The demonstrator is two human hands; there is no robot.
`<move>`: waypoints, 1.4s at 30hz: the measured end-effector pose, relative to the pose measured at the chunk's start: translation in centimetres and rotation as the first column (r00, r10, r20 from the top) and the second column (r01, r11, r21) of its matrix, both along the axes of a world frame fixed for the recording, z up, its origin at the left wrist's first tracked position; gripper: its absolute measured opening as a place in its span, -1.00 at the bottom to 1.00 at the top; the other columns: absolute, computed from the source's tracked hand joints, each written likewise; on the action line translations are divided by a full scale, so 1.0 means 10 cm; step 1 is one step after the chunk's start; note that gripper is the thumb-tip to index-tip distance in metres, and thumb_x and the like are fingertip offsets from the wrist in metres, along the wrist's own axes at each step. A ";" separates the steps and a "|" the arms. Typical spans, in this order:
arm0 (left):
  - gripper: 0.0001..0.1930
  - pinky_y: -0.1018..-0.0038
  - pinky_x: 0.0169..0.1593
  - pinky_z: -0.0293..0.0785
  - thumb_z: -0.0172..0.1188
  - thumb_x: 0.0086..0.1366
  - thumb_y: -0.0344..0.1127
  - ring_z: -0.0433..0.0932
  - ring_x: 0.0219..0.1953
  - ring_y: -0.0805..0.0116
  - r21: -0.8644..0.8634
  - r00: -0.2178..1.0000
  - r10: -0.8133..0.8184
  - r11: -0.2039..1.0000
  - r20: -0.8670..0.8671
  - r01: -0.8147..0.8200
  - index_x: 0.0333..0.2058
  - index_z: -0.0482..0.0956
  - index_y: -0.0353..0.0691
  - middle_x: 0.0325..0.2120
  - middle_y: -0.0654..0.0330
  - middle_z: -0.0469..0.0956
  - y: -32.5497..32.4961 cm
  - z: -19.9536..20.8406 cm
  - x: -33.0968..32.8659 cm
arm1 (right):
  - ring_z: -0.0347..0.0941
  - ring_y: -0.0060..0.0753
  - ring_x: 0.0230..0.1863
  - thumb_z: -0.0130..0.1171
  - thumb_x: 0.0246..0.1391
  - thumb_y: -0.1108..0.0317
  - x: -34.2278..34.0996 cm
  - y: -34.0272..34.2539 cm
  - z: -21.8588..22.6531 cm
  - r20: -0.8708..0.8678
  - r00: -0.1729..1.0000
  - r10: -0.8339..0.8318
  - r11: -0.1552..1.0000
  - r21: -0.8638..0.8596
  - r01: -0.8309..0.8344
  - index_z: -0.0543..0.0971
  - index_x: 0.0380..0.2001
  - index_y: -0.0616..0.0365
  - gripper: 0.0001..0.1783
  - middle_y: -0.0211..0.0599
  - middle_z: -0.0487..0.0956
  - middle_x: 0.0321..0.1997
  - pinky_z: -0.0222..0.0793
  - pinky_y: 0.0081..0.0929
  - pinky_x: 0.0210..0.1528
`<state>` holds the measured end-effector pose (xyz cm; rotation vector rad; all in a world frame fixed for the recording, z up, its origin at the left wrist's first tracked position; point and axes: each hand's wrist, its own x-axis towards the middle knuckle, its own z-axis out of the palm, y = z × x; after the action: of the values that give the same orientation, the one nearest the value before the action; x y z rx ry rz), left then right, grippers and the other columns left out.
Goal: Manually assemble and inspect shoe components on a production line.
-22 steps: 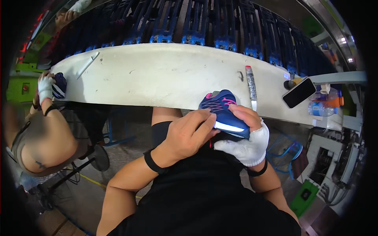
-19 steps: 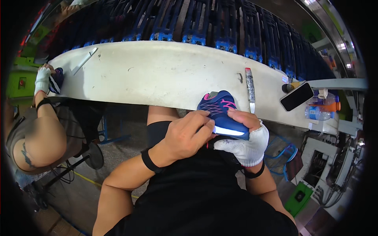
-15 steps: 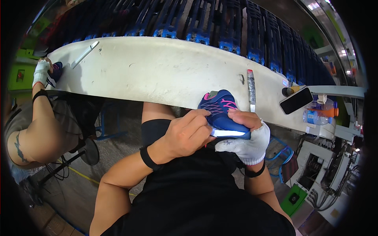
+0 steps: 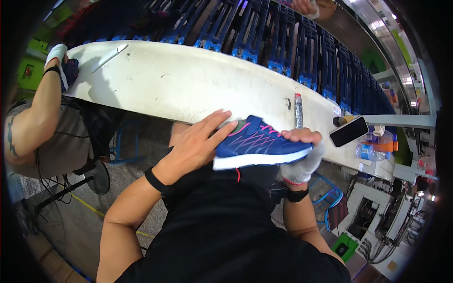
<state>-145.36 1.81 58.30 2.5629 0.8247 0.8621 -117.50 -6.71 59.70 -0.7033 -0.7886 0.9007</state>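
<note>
A navy blue sneaker (image 4: 259,144) with pink laces and a white sole lies tilted on its side above my lap, at the table's near edge. Its toe is gripped by my right hand (image 4: 304,153), which wears a white glove with bare fingertips; the fingers lie over the upper, and the palm is below the sole. At the heel end is my bare left hand (image 4: 196,141), its fingers stretched out and apart alongside the heel. Whether its thumb touches the shoe is hidden. A slim tool (image 4: 298,111) with a mottled grey handle and red end lies beyond the toe.
The long white table (image 4: 184,78) borders a blue slatted conveyor (image 4: 255,35). To the right are a phone (image 4: 349,132) and plastic bottles (image 4: 375,151). At far left, a co-worker's gloved hand (image 4: 56,53) holds a dark shoe (image 4: 71,73) near a pale slim tool (image 4: 111,56).
The sneaker has swung round, its heel now to the left and its sole side longer in view. My left hand has left the sole's edge and opened out beside the heel.
</note>
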 end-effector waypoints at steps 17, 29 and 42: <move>-0.22 0.05 -0.01 0.69 0.72 0.00 -0.07 0.76 -0.11 -0.34 -0.422 0.984 -0.109 0.906 -0.142 0.039 0.13 0.59 -0.34 -0.23 -0.24 0.78 0.73 0.99 0.05 | 0.50 -0.30 0.23 0.23 0.50 -0.01 -0.67 0.95 -0.06 0.129 0.974 0.187 0.981 0.028 -0.192 0.42 0.20 0.20 -0.47 -0.12 0.54 0.12 0.42 -0.21 0.33; -0.27 0.10 -0.02 0.72 0.72 -0.02 -0.06 0.80 -0.17 -0.28 -0.437 0.980 -0.016 0.896 -0.200 -0.075 0.01 0.62 -0.42 -0.29 -0.27 0.78 0.87 1.02 0.12 | 0.39 -0.36 0.23 0.14 0.55 -0.25 -0.69 1.05 0.09 0.281 0.942 0.184 0.981 0.005 -0.193 0.40 0.30 0.05 -0.36 -0.29 0.40 0.22 0.27 -0.29 0.44; -0.43 0.08 -0.28 0.70 0.54 0.11 0.08 0.76 -0.46 -0.16 -0.068 0.977 -0.162 0.986 -0.140 0.153 -0.19 0.59 -0.33 -0.52 -0.08 0.72 0.58 1.09 0.66 | 0.42 -0.32 0.30 0.10 0.57 -0.18 -0.40 0.61 0.22 0.162 0.976 0.148 0.987 -0.092 -0.134 0.39 0.26 0.07 -0.43 -0.28 0.42 0.25 0.31 -0.23 0.45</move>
<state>-138.73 7.60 69.23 2.6222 0.6636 0.6020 -121.53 -0.56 61.94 -0.8102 -0.9660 1.0151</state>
